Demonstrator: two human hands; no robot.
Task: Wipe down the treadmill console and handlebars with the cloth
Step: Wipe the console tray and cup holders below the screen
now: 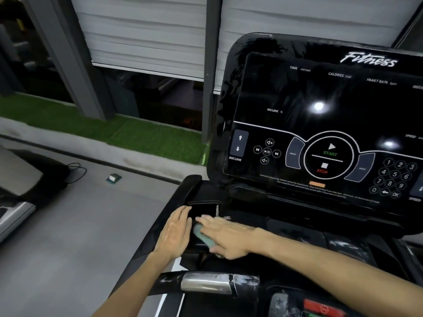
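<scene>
While the black treadmill console (pixel 320 115) fills the upper right with its dark screen, START and STOP ring and number keypad, its right side runs off the picture's edge. Left of it lie a grey floor (pixel 80 225), a strip of green turf (pixel 137 136), a small box (pixel 113 178) and a looped black cable (pixel 76 171). Below the console's lower left corner sits a black side tray (pixel 203 209), and both hands meet there. The left hand (pixel 175 232) lies flat with fingers straight and close together at the tray's left edge, holding nothing. The right hand (pixel 225 236) reaches across from the right, palm down, its fingers pressed over a pale green ribbed cloth (pixel 202 239); only a bunched part of the cloth shows between the two hands, the rest hidden under the palm. The fingertips are blurred. Nearer the wearer, a handlebar (pixel 208 282) with a silver sensor plate crosses the bottom, beside a red stop button (pixel 322 306) that is cut off.
</scene>
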